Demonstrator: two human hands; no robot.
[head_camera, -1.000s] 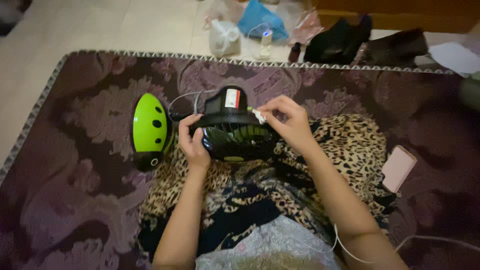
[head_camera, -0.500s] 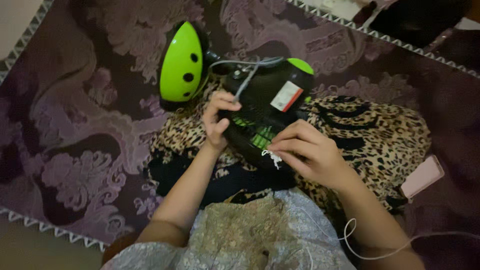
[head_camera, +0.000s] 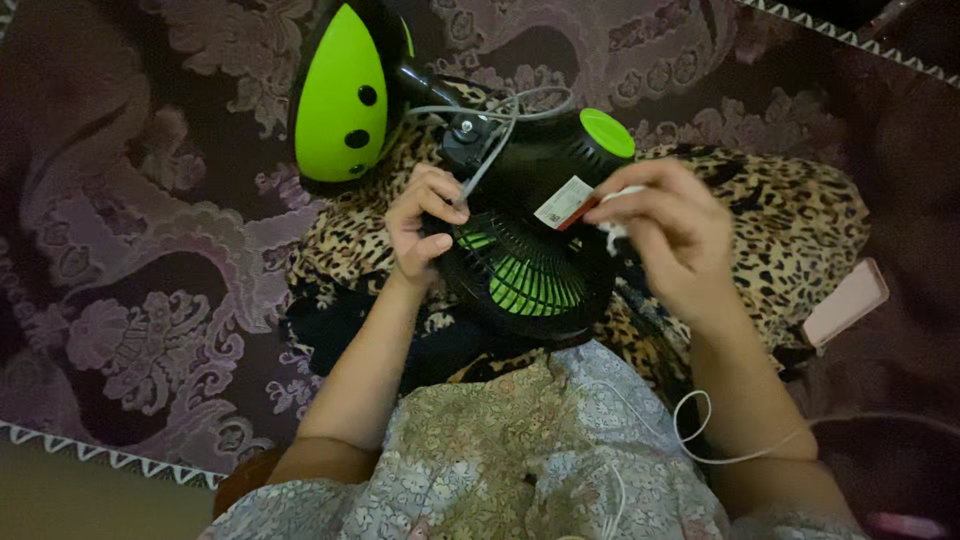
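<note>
while both hands work at it, the fan (head_camera: 525, 235) sits tilted on the person's lap, over a leopard-print cloth (head_camera: 770, 225) spread on a purple patterned rug (head_camera: 150, 300). it's a small black fan with a round ribbed grille, bright green blades glowing through the slats at the lower front, and a green round cap (head_camera: 607, 132) on the upper right of its housing. a white and red sticker (head_camera: 563, 202) sits on the black shell. a grey cord (head_camera: 490, 115) loops over the top and runs down the left side. up left, joined by a black neck, is the fan's green oval base (head_camera: 340, 95) with black dots, lying on the rug.

left hand (head_camera: 425, 225) grips the fan's left edge, fingers curled around the rim with the cord running past the thumb. right hand (head_camera: 665, 235) is at the fan's right side, fingers pinched on a small white scrap (head_camera: 612, 232) just by the sticker. a pink phone (head_camera: 846, 302) lies to the right, apart from the hands. a thin white cable (head_camera: 700, 440) curls near the right forearm, over a pale floral dress (head_camera: 520, 450).
</note>
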